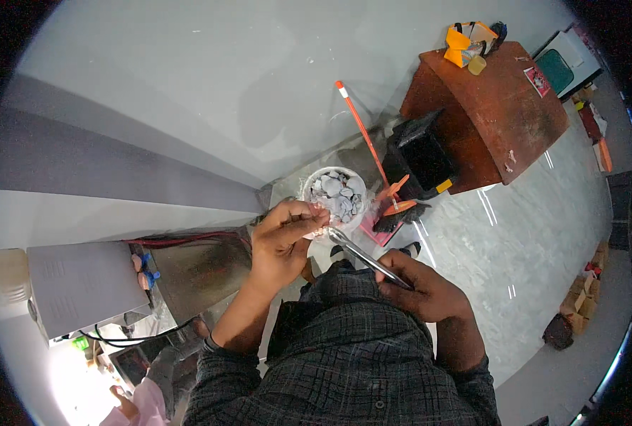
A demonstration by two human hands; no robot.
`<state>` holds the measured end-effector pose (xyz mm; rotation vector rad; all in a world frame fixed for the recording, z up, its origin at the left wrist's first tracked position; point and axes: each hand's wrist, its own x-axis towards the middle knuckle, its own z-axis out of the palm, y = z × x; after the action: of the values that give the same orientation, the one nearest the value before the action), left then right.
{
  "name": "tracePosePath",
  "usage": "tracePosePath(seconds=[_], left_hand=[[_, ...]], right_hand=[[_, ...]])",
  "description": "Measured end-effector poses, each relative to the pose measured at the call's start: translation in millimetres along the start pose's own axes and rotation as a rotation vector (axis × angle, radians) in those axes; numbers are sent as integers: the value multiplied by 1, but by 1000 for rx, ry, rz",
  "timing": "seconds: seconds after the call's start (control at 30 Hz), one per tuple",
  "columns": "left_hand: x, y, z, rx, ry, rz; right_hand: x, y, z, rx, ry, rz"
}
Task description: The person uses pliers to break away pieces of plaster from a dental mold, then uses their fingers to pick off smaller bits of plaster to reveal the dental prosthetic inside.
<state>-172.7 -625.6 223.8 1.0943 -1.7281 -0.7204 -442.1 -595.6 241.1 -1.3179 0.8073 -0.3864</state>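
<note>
My right hand is closed round the dark lower end of a long, shiny metal tool. The tool slants up to the left, and its rounded tip lies beside the fingers of my left hand. That hand is closed in a pinch; whatever lies between its thumb and fingers is too small to make out. Just beyond both hands stands a round white bucket, holding many grey-white, crumpled-looking pieces. My left fingertips overlap its near left rim in the picture.
Right of the bucket are a broom with an orange handle, a pink dustpan and a black bin. A brown wooden table bears a yellow bag. At left stands a grey cabinet; another person is at lower left.
</note>
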Motion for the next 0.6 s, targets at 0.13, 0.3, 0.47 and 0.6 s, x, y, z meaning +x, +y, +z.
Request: tracePosePath(seconds=[0.13,0.3,0.47,0.6], left_hand=[[1,-8,0,183,-30,191],[7,-16,-16,362,-127,428],[19,-1,-13,315,9,327],[17,-15,-13,-155,-98,167]], right_hand=[[-1,-6,-4,71,-15,132],[-2,-14,0,122,-50,76],[0,-5,-5,225,-87,96],[-1,-12,-12,420,-174,212]])
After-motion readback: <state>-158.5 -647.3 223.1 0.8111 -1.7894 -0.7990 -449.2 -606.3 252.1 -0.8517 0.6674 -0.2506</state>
